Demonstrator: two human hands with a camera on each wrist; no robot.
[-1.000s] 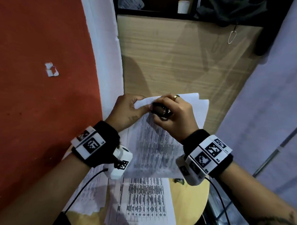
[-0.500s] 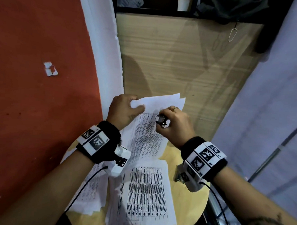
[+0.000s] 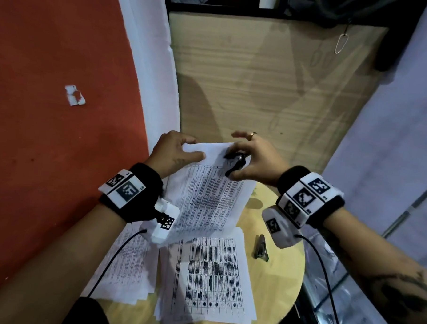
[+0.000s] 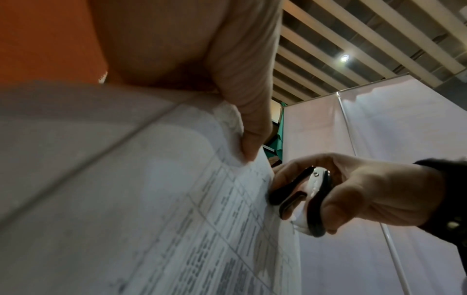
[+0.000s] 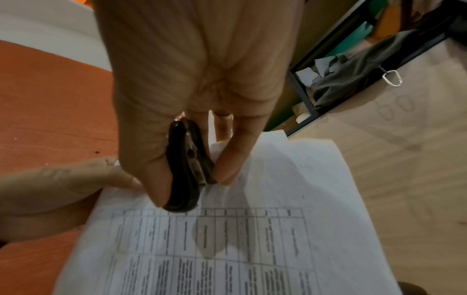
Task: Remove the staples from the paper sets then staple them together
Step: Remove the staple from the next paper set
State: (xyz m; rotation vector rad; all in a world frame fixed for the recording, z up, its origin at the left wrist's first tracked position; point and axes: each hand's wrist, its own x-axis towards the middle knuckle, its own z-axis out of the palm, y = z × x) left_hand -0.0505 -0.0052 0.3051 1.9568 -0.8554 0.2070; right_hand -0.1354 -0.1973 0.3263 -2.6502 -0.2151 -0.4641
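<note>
My left hand [image 3: 177,150] pinches the top left corner of a printed paper set [image 3: 206,195] and holds it lifted above the round table. My right hand [image 3: 251,161] grips a black staple remover [image 3: 235,162] between thumb and fingers, its tip against the paper's top edge. The left wrist view shows my left thumb [image 4: 250,119] on the paper set [image 4: 177,219] and the staple remover [image 4: 300,197] touching the sheet's edge. In the right wrist view the staple remover [image 5: 188,167] sits above the paper set [image 5: 252,229]. A small grey stapler [image 3: 261,247] lies on the table [image 3: 283,275].
Two more printed paper stacks [image 3: 212,281] [image 3: 127,266] lie on the yellow round table below my hands. An orange wall [image 3: 51,105] is close on the left, a wooden panel [image 3: 260,78] ahead, and a white screen [image 3: 393,120] on the right.
The held paper set has come lower and tilted, and extra sheets behind it are gone from view. My right hand shifted right, baring the stapler on the table.
</note>
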